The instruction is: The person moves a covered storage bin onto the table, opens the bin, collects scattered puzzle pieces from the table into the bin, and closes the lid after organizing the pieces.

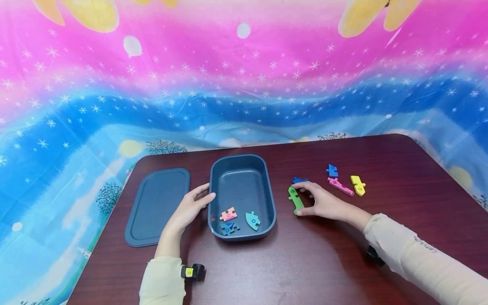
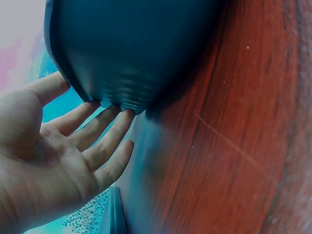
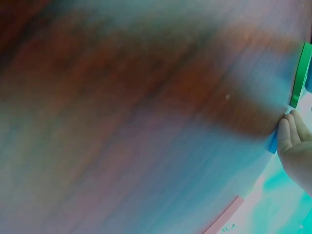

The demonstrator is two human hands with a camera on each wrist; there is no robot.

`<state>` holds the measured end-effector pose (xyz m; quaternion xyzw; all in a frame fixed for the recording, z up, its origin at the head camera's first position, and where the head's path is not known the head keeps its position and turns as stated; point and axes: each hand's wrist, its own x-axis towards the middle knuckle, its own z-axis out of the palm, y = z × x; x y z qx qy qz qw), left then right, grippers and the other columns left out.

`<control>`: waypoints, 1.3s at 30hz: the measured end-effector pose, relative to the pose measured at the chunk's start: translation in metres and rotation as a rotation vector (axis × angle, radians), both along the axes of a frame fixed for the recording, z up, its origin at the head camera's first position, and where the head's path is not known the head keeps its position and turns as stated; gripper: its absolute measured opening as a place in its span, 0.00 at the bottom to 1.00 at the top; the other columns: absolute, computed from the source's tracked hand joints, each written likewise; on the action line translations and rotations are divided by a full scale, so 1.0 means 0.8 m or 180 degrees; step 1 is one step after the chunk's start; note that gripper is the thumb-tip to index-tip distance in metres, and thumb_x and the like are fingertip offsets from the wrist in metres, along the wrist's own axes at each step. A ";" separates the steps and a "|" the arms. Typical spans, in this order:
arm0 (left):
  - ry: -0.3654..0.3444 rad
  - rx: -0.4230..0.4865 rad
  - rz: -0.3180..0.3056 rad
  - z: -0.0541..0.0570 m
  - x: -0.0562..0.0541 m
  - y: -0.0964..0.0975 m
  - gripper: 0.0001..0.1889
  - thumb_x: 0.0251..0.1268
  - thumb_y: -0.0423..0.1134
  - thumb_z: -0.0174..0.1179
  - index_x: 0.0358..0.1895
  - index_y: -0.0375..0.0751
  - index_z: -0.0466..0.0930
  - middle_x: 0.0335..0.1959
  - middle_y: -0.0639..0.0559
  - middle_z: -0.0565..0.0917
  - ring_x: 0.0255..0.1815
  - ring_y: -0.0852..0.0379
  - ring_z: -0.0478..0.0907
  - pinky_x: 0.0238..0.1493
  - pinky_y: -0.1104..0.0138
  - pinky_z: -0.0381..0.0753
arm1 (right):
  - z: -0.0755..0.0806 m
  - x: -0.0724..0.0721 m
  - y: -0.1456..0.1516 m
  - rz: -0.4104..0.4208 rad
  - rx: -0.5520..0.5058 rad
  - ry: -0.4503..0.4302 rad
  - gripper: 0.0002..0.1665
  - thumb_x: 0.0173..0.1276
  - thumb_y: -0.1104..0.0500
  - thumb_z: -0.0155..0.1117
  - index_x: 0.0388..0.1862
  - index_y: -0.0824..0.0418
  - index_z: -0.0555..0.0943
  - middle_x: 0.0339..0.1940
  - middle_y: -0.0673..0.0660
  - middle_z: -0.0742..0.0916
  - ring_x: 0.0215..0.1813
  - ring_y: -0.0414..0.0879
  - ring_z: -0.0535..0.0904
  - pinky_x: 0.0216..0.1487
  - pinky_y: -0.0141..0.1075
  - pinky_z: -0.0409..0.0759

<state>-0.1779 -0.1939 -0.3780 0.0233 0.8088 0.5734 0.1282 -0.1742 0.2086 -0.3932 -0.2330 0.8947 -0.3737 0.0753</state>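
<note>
A dark blue-grey box [image 1: 242,228] stands at the middle of the table with several puzzle pieces in it: an orange one [image 1: 228,214], a teal one [image 1: 253,220] and dark blue at its near left corner. My left hand [image 1: 192,206] holds its left side, thumb over the rim and fingers against the outer wall [image 2: 122,53]. Right of the box my right hand [image 1: 318,201] pinches a long green puzzle piece [image 1: 295,201] between thumb and fingers at its two ends. Partly hidden behind those fingers lies a blue piece [image 1: 299,180].
Farther right lie a blue piece [image 1: 332,170], a pink piece [image 1: 341,187] and a yellow piece [image 1: 358,185]. The matching lid [image 1: 160,207] lies flat left of the box. A patterned cloth [image 1: 228,63] hangs behind the brown table [image 1: 267,271].
</note>
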 end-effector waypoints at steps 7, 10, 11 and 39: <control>0.0006 -0.0016 0.0001 -0.001 -0.001 0.000 0.35 0.72 0.51 0.58 0.76 0.39 0.60 0.73 0.36 0.66 0.73 0.41 0.63 0.68 0.47 0.67 | -0.001 -0.005 0.003 0.0106 0.0100 0.0021 0.47 0.56 0.53 0.79 0.71 0.61 0.68 0.60 0.59 0.76 0.61 0.56 0.69 0.57 0.53 0.75; 0.0000 -0.0022 0.0005 -0.002 -0.001 -0.001 0.35 0.72 0.51 0.58 0.76 0.39 0.60 0.73 0.36 0.66 0.73 0.41 0.63 0.68 0.47 0.67 | -0.002 -0.008 0.003 0.0136 0.0143 -0.0016 0.48 0.56 0.53 0.79 0.72 0.61 0.67 0.62 0.60 0.75 0.63 0.57 0.68 0.59 0.54 0.74; -0.0001 -0.0024 0.0008 -0.002 -0.001 -0.001 0.35 0.72 0.51 0.58 0.76 0.39 0.60 0.73 0.36 0.66 0.73 0.41 0.63 0.68 0.47 0.67 | -0.001 -0.009 0.003 0.0147 0.0157 -0.0038 0.49 0.56 0.53 0.79 0.73 0.61 0.67 0.63 0.61 0.75 0.64 0.57 0.67 0.59 0.55 0.74; 0.0024 -0.0051 0.0006 -0.004 -0.001 0.001 0.34 0.72 0.49 0.59 0.75 0.38 0.61 0.71 0.36 0.67 0.72 0.42 0.65 0.65 0.48 0.70 | -0.004 -0.006 -0.001 0.0203 0.0174 -0.0041 0.48 0.57 0.56 0.79 0.73 0.63 0.66 0.68 0.65 0.72 0.69 0.63 0.63 0.64 0.60 0.68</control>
